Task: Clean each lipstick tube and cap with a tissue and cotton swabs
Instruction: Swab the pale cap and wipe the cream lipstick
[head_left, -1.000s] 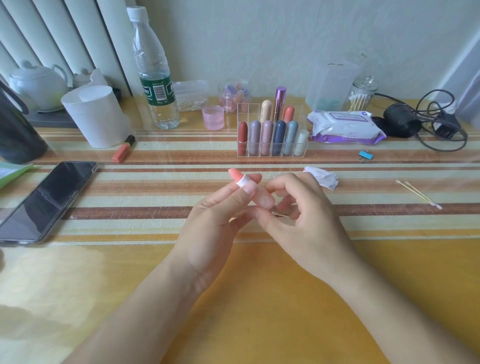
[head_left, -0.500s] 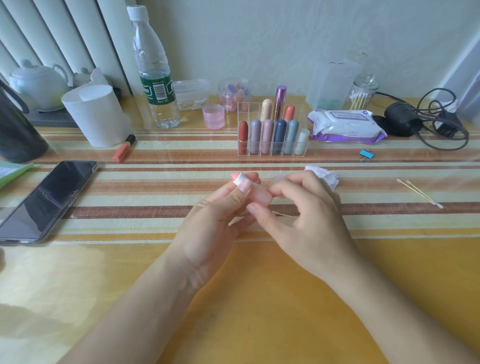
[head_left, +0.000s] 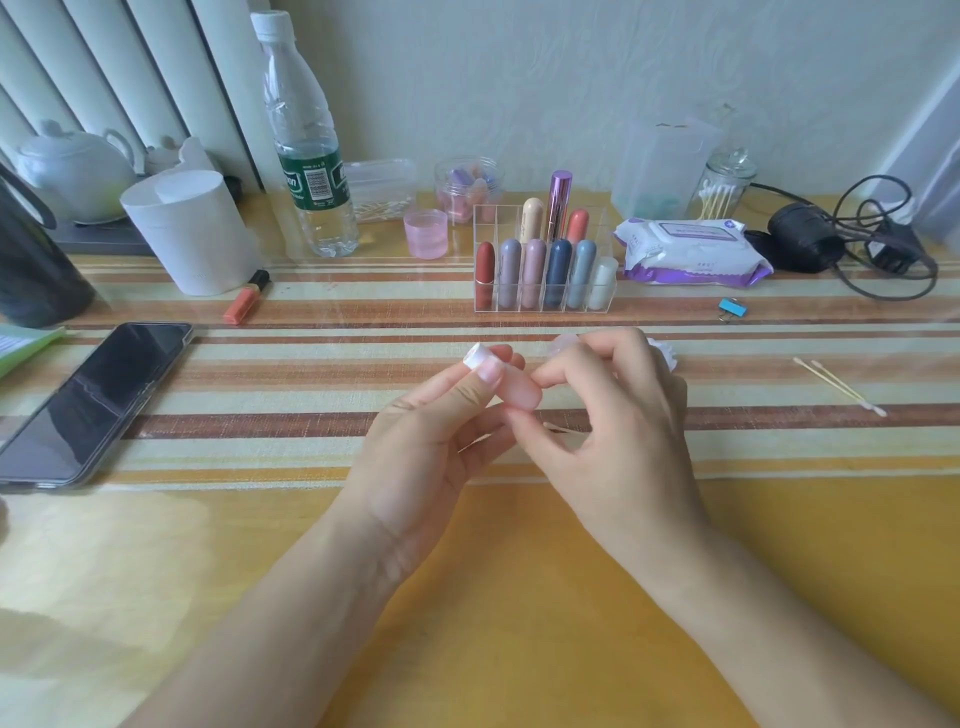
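Standing beyond the hands on the striped table (head_left: 311, 364): clear organizer (head_left: 543, 307) carrying capped lipsticks upright in its compartments. Lying to its right: wet-wipe pack (head_left: 691, 249) and blue binder clip (head_left: 732, 308); lying coiled farther back: black cable (head_left: 883, 249). Lying well to the right of the hands, side by side: two cotton swabs (head_left: 836, 387). Lying partly hidden behind the right hand: crumpled tissue (head_left: 664, 351). Lying beneath the right hand, mostly covered: another swab (head_left: 558, 428). Lying flat at far left: phone (head_left: 98, 400). Standing behind it: paper roll (head_left: 192, 228) and water bottle (head_left: 306, 156), with an orange lip tube (head_left: 247, 296) lying just beside the roll.

Being held above the middle of the table, between the two hands: pale pink lipstick tube (head_left: 514, 389). Running on a slant, long axis from upper left to lower right; white collar end pointing up, away and left; rounded base pointing toward the right hand.

Gripping the tube near the collar, thumb laid over it and fingers curled behind: left hand (head_left: 415, 447). Pinching the rounded base between thumb and forefinger, remaining fingers curled: right hand (head_left: 618, 431). Showing just above the right forefinger: pale translucent cap (head_left: 563, 344), grip on it hidden.
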